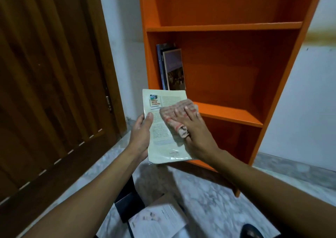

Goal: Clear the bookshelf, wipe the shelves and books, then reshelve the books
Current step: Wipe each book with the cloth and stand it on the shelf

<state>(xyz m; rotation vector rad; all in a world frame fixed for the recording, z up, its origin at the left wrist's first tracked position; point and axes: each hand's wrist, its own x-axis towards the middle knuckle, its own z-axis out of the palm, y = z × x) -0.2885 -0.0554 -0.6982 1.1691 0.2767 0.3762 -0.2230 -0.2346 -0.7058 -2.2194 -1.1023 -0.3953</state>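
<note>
I held one pale book [164, 126] in front of the orange bookshelf [227, 26], my left hand [140, 134] curled round its left edge, thumb lying on the cover. My right hand [192, 128] lay flat, fingers straight, pressing one striped cloth [177, 114] onto the cover's right half (its rolled end poked out beside my thumb). On the middle shelf stood the shelved books [171, 66], upright against the left wall; I counted at least two, perhaps three. On the marble floor [209, 192] below lay a stack of books [156, 217], their number unclear. A wooden door [45, 73] stood to the left.
</note>
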